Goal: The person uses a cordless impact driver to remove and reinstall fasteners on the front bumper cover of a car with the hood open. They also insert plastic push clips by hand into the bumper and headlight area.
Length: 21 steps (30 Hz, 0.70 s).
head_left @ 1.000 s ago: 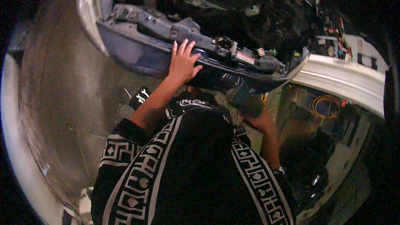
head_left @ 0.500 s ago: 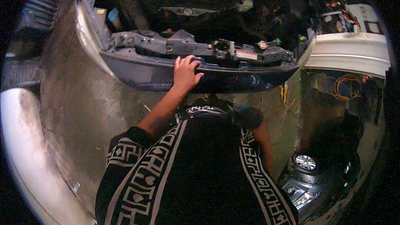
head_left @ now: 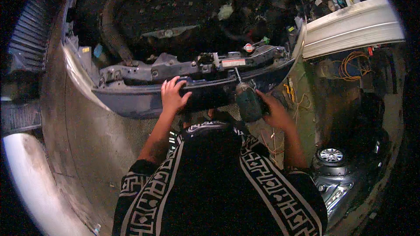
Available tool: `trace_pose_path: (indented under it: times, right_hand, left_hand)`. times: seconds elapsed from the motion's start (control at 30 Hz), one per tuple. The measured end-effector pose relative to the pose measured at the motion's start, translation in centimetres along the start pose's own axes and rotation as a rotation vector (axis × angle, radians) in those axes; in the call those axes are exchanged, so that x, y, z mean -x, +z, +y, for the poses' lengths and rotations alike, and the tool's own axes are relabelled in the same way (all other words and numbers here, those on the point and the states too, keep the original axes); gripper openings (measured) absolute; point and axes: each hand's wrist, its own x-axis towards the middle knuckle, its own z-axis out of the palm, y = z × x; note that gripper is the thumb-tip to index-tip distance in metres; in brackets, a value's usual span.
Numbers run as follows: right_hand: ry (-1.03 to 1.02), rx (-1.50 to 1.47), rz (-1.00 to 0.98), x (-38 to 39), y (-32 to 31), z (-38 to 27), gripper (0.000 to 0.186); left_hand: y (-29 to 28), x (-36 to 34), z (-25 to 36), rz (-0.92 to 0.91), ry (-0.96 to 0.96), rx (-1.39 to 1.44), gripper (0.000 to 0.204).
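Note:
My left hand (head_left: 172, 96) rests on the top edge of a dark car bumper (head_left: 140, 102), its fingers loosely spread and curling over the edge. In my right hand (head_left: 274, 110) is a dark green power driver (head_left: 250, 105), its slim metal bit reaching toward the front panel of the open engine bay. The bit's tip is by the bumper's upper edge, near a white-and-red label (head_left: 233, 63); whether it touches anything I cannot tell. My right fingers are partly hidden behind the tool.
Behind the bumper lies the engine bay (head_left: 170, 13) with a ribbed hose (head_left: 107, 24). A white panel (head_left: 354, 24) and a coiled orange hose (head_left: 353, 65) are at the right. A dark car part with a silver wheel (head_left: 331, 155) sits lower right; a white panel (head_left: 26, 166) stands left.
My right hand has come up from beside my body with the power driver to the bumper edge. The view has shifted, and my left hand stays on the bumper.

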Motion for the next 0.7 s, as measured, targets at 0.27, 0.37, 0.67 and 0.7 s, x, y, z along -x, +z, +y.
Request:
trace_pose_path:
  times: [0.27,0.37,0.67,0.7]
  right_hand:
    - [-0.139,0.116,0.126,-5.9,-6.3,4.3,0.086]
    - [-0.153,0.123,0.123,-8.5,-8.6,7.2,0.086]
    - [-0.113,0.158,0.268,-22.3,-19.6,18.4,0.077]
    - [-0.076,0.143,0.345,-24.7,-20.8,19.7,0.074]
  left_hand:
    - [-0.4,0.4,0.2,0.028,-0.003,-0.010,0.048]
    - [-0.9,0.4,0.7,-0.001,-0.048,0.004,0.049]
    - [0.3,4.5,7.0,0.310,-0.422,-0.205,0.045]
    - [1.0,6.0,7.5,0.351,-0.518,-0.196,0.044]
